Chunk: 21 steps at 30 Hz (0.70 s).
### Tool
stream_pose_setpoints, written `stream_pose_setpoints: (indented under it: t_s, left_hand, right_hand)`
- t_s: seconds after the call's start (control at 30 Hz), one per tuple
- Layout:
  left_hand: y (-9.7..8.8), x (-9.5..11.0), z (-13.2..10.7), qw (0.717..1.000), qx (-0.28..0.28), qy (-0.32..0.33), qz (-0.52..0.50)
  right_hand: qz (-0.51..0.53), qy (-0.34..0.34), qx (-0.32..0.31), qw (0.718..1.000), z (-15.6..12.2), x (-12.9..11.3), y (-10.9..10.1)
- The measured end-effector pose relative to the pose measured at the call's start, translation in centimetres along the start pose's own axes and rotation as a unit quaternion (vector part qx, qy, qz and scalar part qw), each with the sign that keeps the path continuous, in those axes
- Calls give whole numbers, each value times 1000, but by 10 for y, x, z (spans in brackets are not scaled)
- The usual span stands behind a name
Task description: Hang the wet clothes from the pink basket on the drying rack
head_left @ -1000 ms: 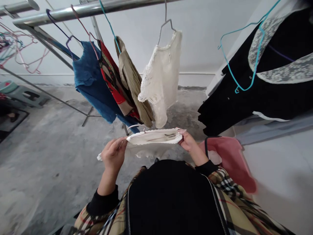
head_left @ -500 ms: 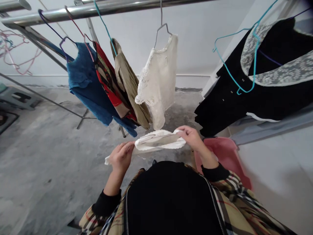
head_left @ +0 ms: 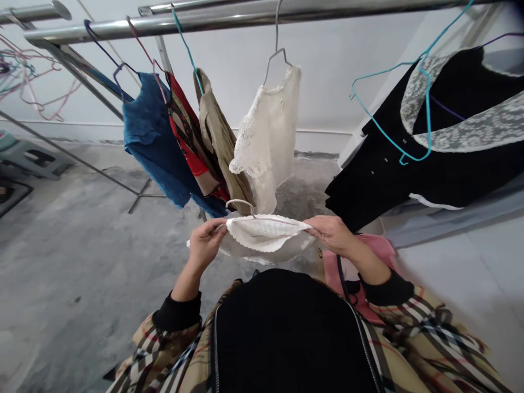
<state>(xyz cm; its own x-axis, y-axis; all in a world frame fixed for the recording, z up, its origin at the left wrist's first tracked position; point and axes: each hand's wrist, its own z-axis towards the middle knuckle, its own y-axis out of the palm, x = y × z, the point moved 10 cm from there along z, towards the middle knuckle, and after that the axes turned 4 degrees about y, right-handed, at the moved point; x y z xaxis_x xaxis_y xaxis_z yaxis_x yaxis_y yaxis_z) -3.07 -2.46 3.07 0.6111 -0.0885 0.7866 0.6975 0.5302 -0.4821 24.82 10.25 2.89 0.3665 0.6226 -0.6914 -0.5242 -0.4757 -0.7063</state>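
In front of my chest a white garment (head_left: 264,243) with a scalloped neckline is stretched between both hands. A hanger (head_left: 240,202) sits inside its neck opening, its hook sticking up and to the left. My left hand (head_left: 204,240) is closed, pinching the garment at the left end of the neckline. My right hand (head_left: 333,234) pinches the right end, fingers pressed together. The lower part of the garment droops beneath and is partly hidden by my body.
A metal rail (head_left: 229,22) carries a blue top (head_left: 151,136), a red patterned garment (head_left: 196,164), a khaki garment (head_left: 221,147) and a white lace top (head_left: 278,125). An empty turquoise hanger (head_left: 429,103) hangs before a black garment (head_left: 376,164). A pink basin (head_left: 376,245) stands low right.
The neckline has been pulled taut and wider, my right hand moving right and my left hand slightly up. The hanger's hook now stands out above the neckline.
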Motion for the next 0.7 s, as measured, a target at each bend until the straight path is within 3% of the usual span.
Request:
stream_pose_setpoints:
  t_s: [0.1, 0.2, 0.3, 0.43, 0.57, 0.7]
  left_hand:
    - [7, 3, 6, 999, -35, 9, 0]
    - [-5, 0, 9, 999, -6, 26, 33]
    - [-12, -7, 9, 998, 13, 38, 58]
    - [-11, -6, 10, 991, 24, 71, 112]
    - [-12, 4, 17, 983, 37, 100, 150]
    - [-13, -1, 24, 989, 12, 66, 130]
  right_hand:
    - [-11, -1, 67, 998, -12, 0, -34]
    - [-38, 10, 128, 991, -29, 5, -69]
    - [-67, 8, 161, 985, -46, 11, -88]
    - [-93, -24, 177, 980, -61, 14, -93]
    - [-120, -38, 142, 982, -64, 11, -86]
    - [-140, -42, 132, 980, -70, 6, -89]
